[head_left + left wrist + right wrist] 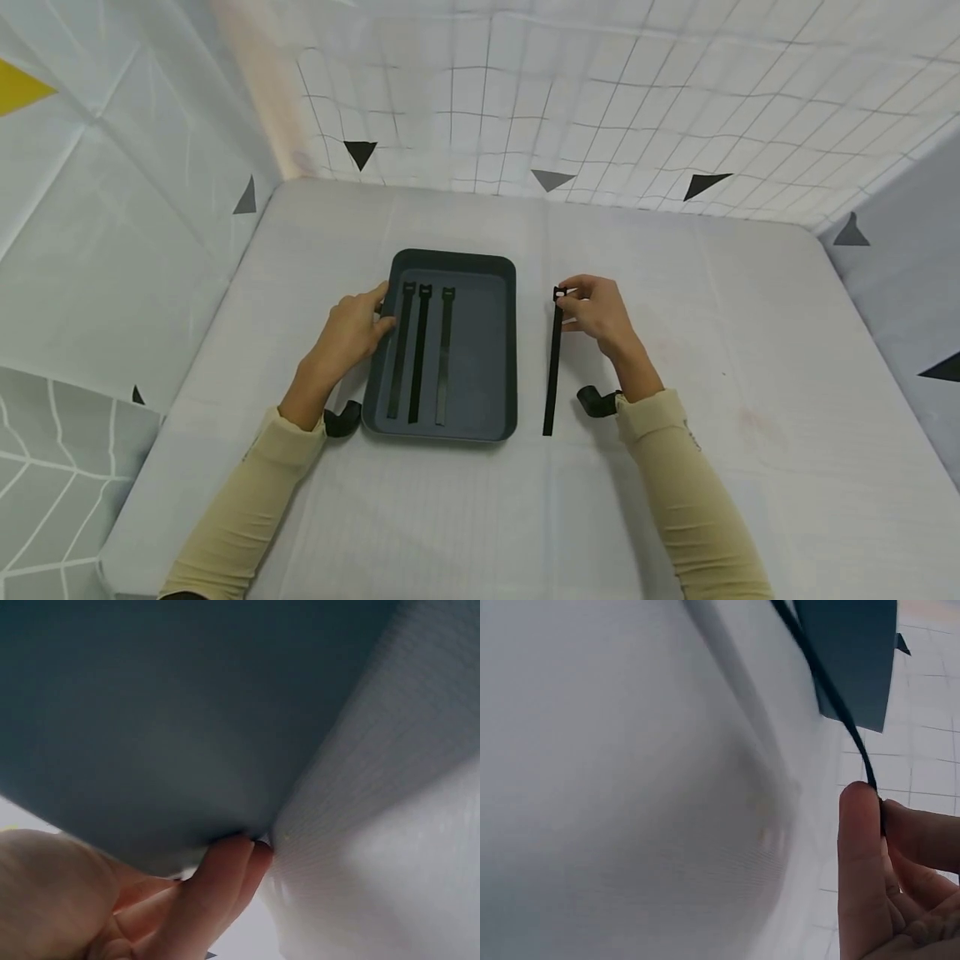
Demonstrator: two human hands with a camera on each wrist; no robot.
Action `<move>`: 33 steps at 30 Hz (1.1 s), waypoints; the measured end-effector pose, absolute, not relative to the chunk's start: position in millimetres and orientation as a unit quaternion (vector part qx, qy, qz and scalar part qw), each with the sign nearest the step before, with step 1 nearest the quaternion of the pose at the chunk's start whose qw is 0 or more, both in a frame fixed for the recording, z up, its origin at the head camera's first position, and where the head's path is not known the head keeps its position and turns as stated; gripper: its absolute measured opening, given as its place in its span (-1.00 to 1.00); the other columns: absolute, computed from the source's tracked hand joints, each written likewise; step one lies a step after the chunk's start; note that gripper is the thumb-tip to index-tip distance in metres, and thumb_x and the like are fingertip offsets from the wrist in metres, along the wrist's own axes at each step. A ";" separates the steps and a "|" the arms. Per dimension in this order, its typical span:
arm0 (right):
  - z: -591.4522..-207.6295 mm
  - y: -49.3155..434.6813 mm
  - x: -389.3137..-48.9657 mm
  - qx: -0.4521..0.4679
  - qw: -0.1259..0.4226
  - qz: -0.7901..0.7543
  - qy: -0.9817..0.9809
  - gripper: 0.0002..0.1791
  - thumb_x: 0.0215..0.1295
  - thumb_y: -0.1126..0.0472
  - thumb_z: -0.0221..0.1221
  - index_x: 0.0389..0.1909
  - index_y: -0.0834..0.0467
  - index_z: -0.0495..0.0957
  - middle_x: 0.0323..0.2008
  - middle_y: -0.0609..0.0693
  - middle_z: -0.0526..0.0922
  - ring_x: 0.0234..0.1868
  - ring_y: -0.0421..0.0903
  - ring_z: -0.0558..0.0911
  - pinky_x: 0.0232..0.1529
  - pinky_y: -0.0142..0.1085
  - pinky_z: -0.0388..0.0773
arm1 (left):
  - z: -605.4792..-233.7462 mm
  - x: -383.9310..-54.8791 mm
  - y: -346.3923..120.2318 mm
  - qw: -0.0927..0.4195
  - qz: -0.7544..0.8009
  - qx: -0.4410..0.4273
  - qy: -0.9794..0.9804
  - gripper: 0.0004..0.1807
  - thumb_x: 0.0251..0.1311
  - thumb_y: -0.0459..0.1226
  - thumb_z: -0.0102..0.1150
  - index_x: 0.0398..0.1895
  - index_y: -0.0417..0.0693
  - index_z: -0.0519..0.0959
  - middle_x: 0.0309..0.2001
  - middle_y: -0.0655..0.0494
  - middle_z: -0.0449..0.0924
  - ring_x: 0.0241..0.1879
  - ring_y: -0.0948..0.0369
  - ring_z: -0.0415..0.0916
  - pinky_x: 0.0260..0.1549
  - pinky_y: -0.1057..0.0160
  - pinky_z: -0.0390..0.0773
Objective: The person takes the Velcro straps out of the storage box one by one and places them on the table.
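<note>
My left hand point(348, 333) grips the left side of a dark grey rectangular tray point(501, 350), thumb at the rim; in the left wrist view its fingers point(217, 881) reach under the tray's edge. Inside the tray, three black strap cable ties point(445, 358) lie side by side lengthwise, slotted heads toward the far end. To the right of the tray, my right hand point(596, 310) pinches another black strap cable tie point(552, 375) by its slotted head between thumb and fingers. Its strip extends toward me, and the right wrist view shows it raised above the table.
A white-covered table point(750, 350) carries the tray. Behind stands a white sheet point(585, 92) with a grid and dark triangles; a pale sheet point(150, 250) hangs at the left. Black curved pieces point(596, 402) sit under both wrists.
</note>
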State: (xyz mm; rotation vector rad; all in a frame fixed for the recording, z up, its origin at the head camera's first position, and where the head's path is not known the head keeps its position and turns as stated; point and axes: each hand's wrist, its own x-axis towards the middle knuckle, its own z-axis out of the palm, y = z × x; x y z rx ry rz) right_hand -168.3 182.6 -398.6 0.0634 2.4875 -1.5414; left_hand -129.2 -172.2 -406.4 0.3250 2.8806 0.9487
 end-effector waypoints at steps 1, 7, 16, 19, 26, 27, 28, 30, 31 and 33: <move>-399.7 182.6 -168.6 0.022 0.109 -0.522 0.846 -0.64 0.41 0.41 0.09 0.19 0.37 0.47 -0.12 0.26 0.53 -0.27 0.08 0.64 -0.27 -0.19 0.67 | -405.9 -129.3 -172.0 0.046 0.311 0.107 0.943 -0.36 0.35 -0.36 0.19 0.47 -0.17 0.25 0.13 -0.34 0.53 0.07 -0.23 0.53 -0.03 -0.19 0.50; -404.6 179.5 -171.7 0.014 0.107 -0.497 0.861 -0.64 0.38 0.43 0.08 0.17 0.39 0.48 -0.12 0.27 0.54 -0.30 0.09 0.65 -0.30 -0.20 0.66 | -405.0 -129.6 -172.7 0.048 0.312 0.111 0.942 -0.39 0.34 -0.35 0.20 0.44 -0.15 0.29 0.11 -0.32 0.55 0.06 -0.21 0.53 -0.04 -0.18 0.51; -408.7 178.5 -176.8 0.010 0.096 -0.398 0.912 -0.66 0.35 0.39 0.14 0.12 0.36 0.53 -0.12 0.27 0.67 -0.41 0.01 0.69 -0.36 -0.23 0.55 | -406.1 -130.8 -173.1 0.045 0.312 0.113 0.942 -0.40 0.34 -0.35 0.20 0.42 -0.15 0.31 0.11 -0.33 0.55 0.04 -0.23 0.54 -0.05 -0.19 0.50; -409.7 178.5 -177.8 0.008 0.089 -0.374 0.923 -0.66 0.32 0.37 0.16 0.10 0.36 0.54 -0.14 0.26 0.70 -0.41 -0.02 0.68 -0.35 -0.22 0.49 | -406.1 -130.7 -172.8 0.044 0.313 0.113 0.942 -0.42 0.34 -0.36 0.20 0.41 -0.15 0.32 0.10 -0.33 0.56 0.03 -0.22 0.55 -0.06 -0.19 0.51; -411.1 178.6 -179.0 0.008 0.077 -0.353 0.932 -0.70 0.31 0.35 0.19 0.01 0.41 0.57 -0.16 0.26 0.71 -0.34 0.05 0.71 -0.23 -0.10 0.54 | -404.0 -129.2 -171.8 0.045 0.317 0.111 0.941 -0.41 0.34 -0.37 0.20 0.41 -0.16 0.32 0.10 -0.31 0.56 0.04 -0.20 0.55 -0.07 -0.17 0.52; -411.1 179.0 -179.1 0.009 0.076 -0.350 0.934 -0.71 0.30 0.35 0.20 -0.01 0.41 0.57 -0.16 0.26 0.71 -0.33 0.06 0.71 -0.21 -0.08 0.54 | -403.7 -129.1 -171.4 0.045 0.316 0.110 0.941 -0.41 0.34 -0.36 0.20 0.42 -0.15 0.32 0.10 -0.31 0.56 0.05 -0.20 0.55 -0.07 -0.16 0.52; -411.4 179.5 -179.1 0.009 0.075 -0.346 0.935 -0.71 0.30 0.34 0.20 -0.02 0.41 0.58 -0.17 0.26 0.71 -0.33 0.07 0.70 -0.19 -0.07 0.54 | -403.7 -129.1 -171.2 0.045 0.316 0.110 0.941 -0.41 0.34 -0.36 0.20 0.42 -0.14 0.31 0.10 -0.31 0.57 0.05 -0.20 0.55 -0.07 -0.17 0.52; -412.6 181.0 -179.5 0.011 0.074 -0.340 0.937 -0.72 0.30 0.33 0.21 -0.03 0.41 0.58 -0.18 0.25 0.71 -0.33 0.08 0.69 -0.17 -0.05 0.52 | -403.5 -128.9 -171.1 0.044 0.314 0.109 0.942 -0.41 0.34 -0.35 0.21 0.42 -0.13 0.32 0.10 -0.30 0.56 0.06 -0.20 0.54 -0.06 -0.17 0.52; -413.5 182.0 -179.8 0.013 0.074 -0.338 0.938 -0.72 0.29 0.32 0.21 -0.04 0.40 0.58 -0.18 0.25 0.71 -0.33 0.07 0.68 -0.17 -0.05 0.52 | -403.6 -129.0 -171.0 0.043 0.312 0.110 0.943 -0.42 0.33 -0.35 0.21 0.41 -0.12 0.33 0.10 -0.30 0.57 0.05 -0.20 0.54 -0.07 -0.17 0.52; -415.1 183.5 -179.9 0.015 0.074 -0.339 0.938 -0.71 0.29 0.31 0.22 -0.04 0.40 0.58 -0.19 0.25 0.71 -0.37 0.04 0.68 -0.20 -0.07 0.52 | -403.9 -128.8 -170.9 0.043 0.310 0.109 0.944 -0.42 0.34 -0.35 0.21 0.41 -0.12 0.33 0.10 -0.31 0.56 0.06 -0.21 0.54 -0.07 -0.18 0.52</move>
